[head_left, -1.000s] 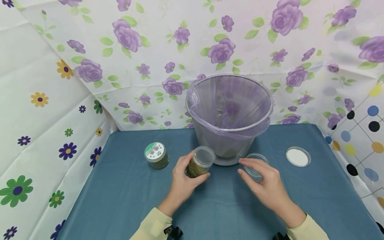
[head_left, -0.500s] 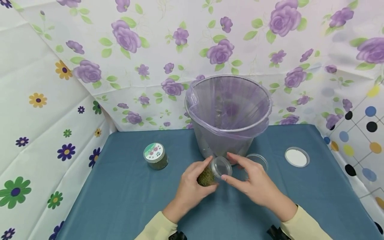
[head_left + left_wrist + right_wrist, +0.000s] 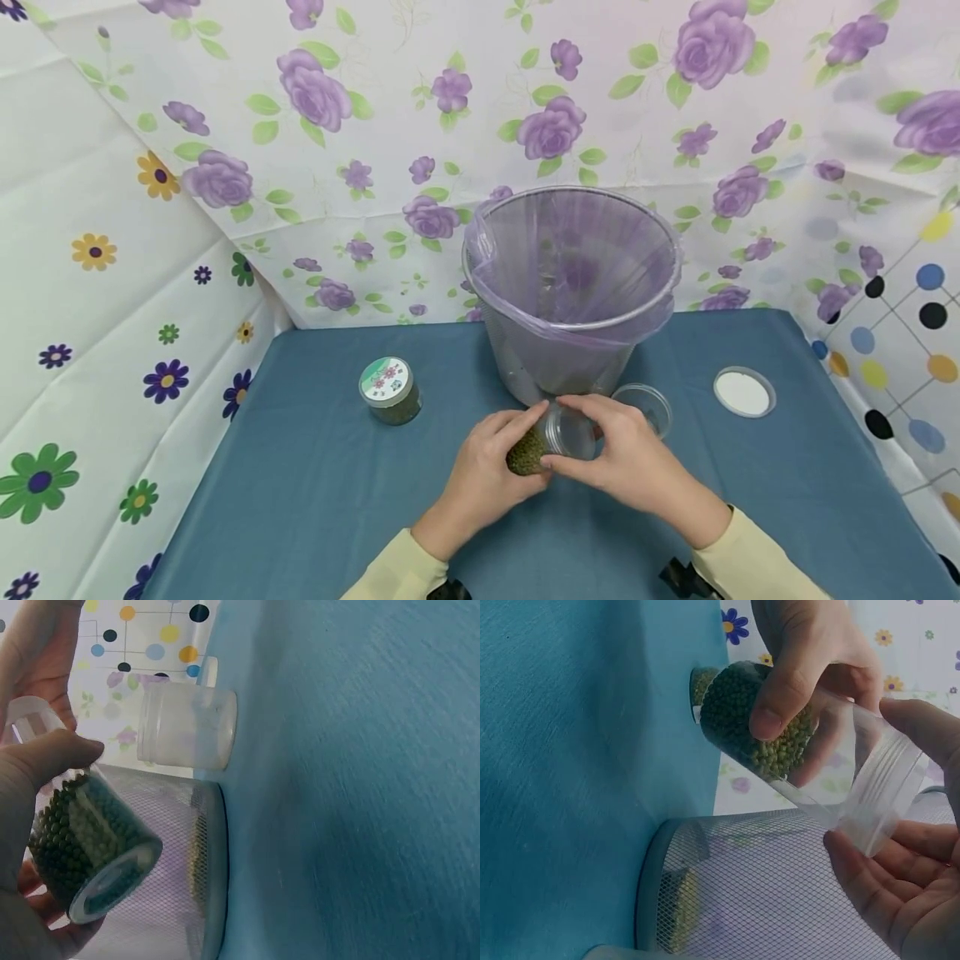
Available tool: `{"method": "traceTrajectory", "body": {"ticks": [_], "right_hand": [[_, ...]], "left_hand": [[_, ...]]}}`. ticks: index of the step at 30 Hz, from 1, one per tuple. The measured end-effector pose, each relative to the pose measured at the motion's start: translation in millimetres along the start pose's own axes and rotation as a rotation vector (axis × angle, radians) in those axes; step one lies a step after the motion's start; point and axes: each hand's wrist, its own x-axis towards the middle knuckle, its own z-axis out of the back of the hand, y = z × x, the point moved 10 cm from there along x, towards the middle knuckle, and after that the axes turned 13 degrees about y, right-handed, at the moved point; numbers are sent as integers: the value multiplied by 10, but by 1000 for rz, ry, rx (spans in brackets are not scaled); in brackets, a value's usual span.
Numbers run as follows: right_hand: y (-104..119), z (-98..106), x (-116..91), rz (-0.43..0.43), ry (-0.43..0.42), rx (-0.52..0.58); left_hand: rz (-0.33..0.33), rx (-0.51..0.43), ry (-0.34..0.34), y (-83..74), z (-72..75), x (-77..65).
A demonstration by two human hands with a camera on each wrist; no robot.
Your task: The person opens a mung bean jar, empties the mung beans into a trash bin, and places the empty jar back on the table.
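Note:
My left hand (image 3: pixel 487 483) grips a see-through plastic jar (image 3: pixel 97 844) partly filled with small green beans (image 3: pixel 742 712). The jar is tipped on its side above the table, its bean-filled base toward the left hand and its top toward the right. Around its ridged top end (image 3: pixel 881 787), the thumb and fingertips of my right hand (image 3: pixel 637 458) close from opposite sides. Just behind the right hand stands another see-through jar (image 3: pixel 187 724), uncovered, partly covered by that hand in the head view.
A mesh wastebasket (image 3: pixel 555 358) lined with a purple bag stands behind the hands. A white round lid (image 3: pixel 744 393) lies at the right. Toward the left is a jar with a flowered label on its lid (image 3: pixel 387 379). Patterned cloths border the blue table (image 3: pixel 315 500).
The left hand has carried the bean jar rightward and tipped it from near upright onto its side. My right hand has come in from the right and taken hold of its top end.

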Motion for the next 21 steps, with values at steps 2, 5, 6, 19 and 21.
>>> {"method": "traceTrajectory", "body": {"ticks": [2, 5, 6, 19, 21], "right_hand": [[4, 31, -8, 12, -35, -2], [15, 80, -19, 40, -81, -10], [18, 95, -23, 48, -92, -15], [-190, 63, -25, -146, -10, 89], [-223, 43, -30, -179, 8, 104]], "left_hand": [[7, -13, 18, 11, -22, 11], [22, -37, 45, 32, -53, 20], [26, -45, 51, 36, -60, 20], [41, -30, 10, 71, -58, -30], [41, -17, -3, 78, -48, -37]]}}
